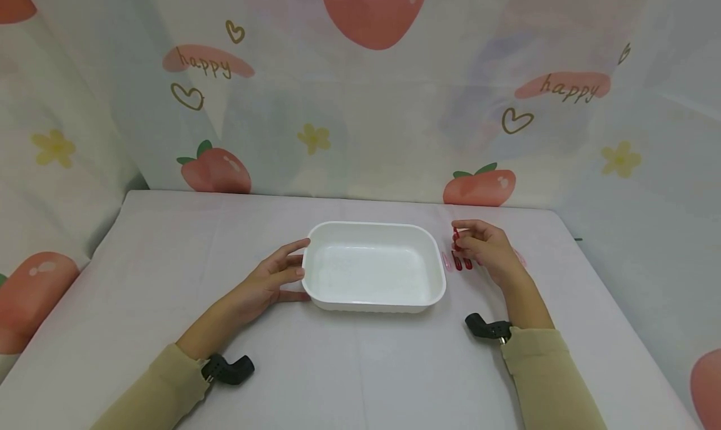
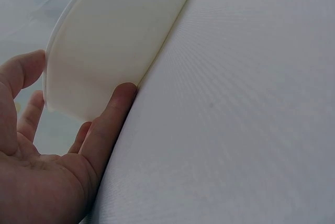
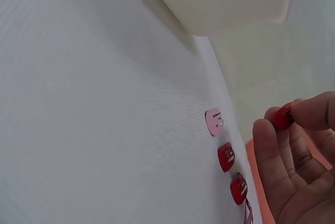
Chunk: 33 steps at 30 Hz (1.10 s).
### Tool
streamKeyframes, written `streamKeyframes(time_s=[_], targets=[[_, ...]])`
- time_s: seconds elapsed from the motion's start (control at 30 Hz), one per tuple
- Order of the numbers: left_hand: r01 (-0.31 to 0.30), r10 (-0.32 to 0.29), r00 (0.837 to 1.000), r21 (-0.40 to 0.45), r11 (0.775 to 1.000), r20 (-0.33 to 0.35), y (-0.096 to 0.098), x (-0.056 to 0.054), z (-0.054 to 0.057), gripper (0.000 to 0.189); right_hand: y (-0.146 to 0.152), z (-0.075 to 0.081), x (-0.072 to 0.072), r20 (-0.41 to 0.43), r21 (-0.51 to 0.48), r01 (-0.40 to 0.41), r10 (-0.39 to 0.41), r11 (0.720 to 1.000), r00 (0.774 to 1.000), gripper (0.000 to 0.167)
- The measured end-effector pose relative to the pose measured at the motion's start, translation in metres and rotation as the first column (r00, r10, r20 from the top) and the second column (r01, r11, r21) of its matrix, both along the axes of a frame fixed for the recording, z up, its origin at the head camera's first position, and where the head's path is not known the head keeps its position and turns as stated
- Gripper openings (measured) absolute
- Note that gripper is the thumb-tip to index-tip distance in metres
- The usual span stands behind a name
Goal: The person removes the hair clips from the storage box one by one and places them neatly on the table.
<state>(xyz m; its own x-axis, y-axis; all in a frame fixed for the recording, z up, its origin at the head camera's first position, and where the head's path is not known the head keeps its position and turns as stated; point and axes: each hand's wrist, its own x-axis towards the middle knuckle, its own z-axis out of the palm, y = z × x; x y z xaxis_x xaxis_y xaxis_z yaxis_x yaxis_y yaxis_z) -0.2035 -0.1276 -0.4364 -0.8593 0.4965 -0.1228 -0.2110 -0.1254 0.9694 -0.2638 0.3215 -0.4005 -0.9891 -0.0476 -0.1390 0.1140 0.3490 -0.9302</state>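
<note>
Left hand: the left hand [image 1: 269, 282] rests on the table with fingers straight and spread, thumb and fingertips touching the near-left corner of a white rectangular plastic tray [image 1: 327, 230].
Left thumb: in the left wrist view the thumb [image 2: 107, 124] lies along the tray's outer wall [image 2: 104, 41] where it meets the cloth.
Right hand: the right hand [image 1: 485, 245] pinches a small red hair clip [image 1: 455, 235] between thumb and fingertips, raised just off the table.
Held clip: in the right wrist view its red end [image 3: 283, 116] shows at the fingertips.
Loose clips: a pale pink clip [image 3: 214, 121] and two red clips [image 3: 226, 156] lie in a row just below the pinch, between it and the tray.
Surface: white cloth-covered table [image 1: 169, 280].
Backdrop: a strawberry-print curtain [image 1: 360, 104] reads "happy" [image 1: 204, 61] twice.
</note>
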Motion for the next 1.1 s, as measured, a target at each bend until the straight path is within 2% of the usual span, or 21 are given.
streamKeyframes(time_s=[1.1], targets=[[-0.007, 0.007, 1.0, -0.007, 1.0, 0.002, 0.0006, 0.0004, 0.0016, 0.063, 0.0025, -0.0036, 0.0003, 0.011, 0.001, -0.003, 0.003, 1.0, 1.0, 0.044]])
